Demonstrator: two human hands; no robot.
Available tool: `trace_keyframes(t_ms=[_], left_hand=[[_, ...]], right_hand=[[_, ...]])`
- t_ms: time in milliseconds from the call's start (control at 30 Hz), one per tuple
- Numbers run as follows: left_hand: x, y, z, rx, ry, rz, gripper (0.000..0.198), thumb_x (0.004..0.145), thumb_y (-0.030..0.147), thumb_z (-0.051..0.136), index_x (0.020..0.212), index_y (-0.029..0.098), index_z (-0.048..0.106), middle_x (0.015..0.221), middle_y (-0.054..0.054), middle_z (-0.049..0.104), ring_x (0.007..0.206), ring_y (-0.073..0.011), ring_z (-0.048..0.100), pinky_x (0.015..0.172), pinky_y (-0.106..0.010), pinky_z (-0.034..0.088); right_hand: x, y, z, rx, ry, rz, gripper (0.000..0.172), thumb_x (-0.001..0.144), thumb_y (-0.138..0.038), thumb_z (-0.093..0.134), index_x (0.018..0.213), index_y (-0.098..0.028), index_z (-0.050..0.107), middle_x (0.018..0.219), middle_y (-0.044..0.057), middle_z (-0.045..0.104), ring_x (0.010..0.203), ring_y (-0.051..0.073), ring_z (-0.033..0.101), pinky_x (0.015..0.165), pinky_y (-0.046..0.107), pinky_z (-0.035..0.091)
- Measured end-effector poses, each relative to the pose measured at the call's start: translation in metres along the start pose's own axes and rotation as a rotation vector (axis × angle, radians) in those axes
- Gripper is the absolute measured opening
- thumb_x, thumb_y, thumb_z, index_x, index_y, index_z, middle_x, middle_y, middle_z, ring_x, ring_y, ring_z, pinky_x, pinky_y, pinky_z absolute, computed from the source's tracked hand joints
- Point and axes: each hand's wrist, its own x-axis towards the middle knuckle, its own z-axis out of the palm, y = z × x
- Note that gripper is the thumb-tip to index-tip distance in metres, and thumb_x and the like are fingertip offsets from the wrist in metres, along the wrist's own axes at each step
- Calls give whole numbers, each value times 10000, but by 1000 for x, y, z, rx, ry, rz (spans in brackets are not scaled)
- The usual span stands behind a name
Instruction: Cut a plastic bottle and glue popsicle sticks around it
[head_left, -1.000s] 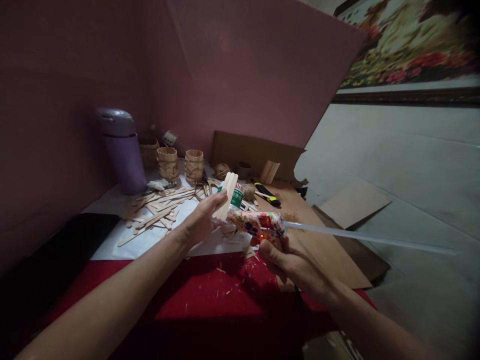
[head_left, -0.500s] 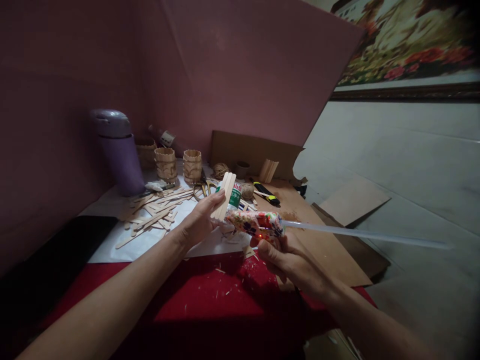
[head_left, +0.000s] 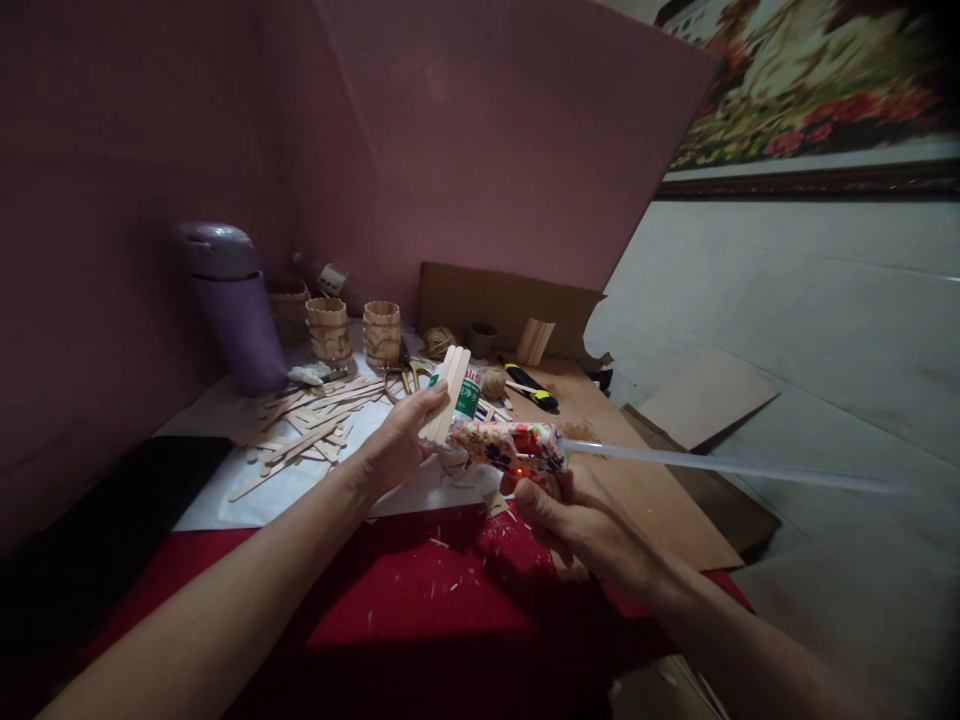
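My left hand [head_left: 401,435] is closed around a piece of plastic bottle [head_left: 469,395] with a green and white label. Pale craft sticks [head_left: 450,385] stand side by side along the bottle, with my thumb pressed on them. In my right hand [head_left: 562,510] is a hot glue gun [head_left: 510,445] covered in a floral pattern, its small red light lit. A long translucent glue stick [head_left: 720,468] juts from the back of the gun. The gun's nozzle end points left, close to the lower end of the sticks; whether it touches them I cannot tell.
Loose craft sticks [head_left: 307,430] are heaped on white paper at left. Behind stand a purple flask [head_left: 236,320], two stick-covered cups [head_left: 328,332] and twine balls [head_left: 439,342]. Scissors [head_left: 409,380] and a yellow-black utility knife [head_left: 531,387] lie beyond my hands. Cardboard [head_left: 660,500] lies right.
The view has shifted very slightly. Both hands keep nearly the same pose, with the glue gun still by the lower end of the sticks.
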Motion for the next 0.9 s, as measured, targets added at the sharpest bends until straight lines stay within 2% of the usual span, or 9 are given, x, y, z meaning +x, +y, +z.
trace_keyframes(t_ms=[133,433,700,900], left_hand=[[1,0,1,74,40,11,456,766,443,690,1121,158,659,1104,-145,703,976,-301,663,662,-335,548],[-1,0,0,76,21,8,453,770,477,692,1097,165,664,1134,-156,690,1044,-335,637,697,-358,530],[1,-1,-2,92,39,19,455,769,470,687,1120,181,668,1193,-139,677,1074,-327,623,675,-330,510],[2,-2,-3,71,37,35,468,757,468,716,1137,199,664,1119,-121,706,1057,-320,640,729,-352,518]], right_hand=[[0,-1,1,27,17,15,590,806,-768,534,637,-226,374,557,-59,327,495,84,260,429,244,198],[-1,-6,0,24,1,11,570,824,-737,548,639,-218,403,529,-62,338,491,85,264,430,239,198],[-1,-7,0,40,5,7,539,814,-732,569,704,-208,505,551,-53,362,513,98,298,448,241,236],[-2,-9,-1,35,0,61,574,781,-768,570,666,-210,498,526,-45,356,517,110,330,442,241,257]])
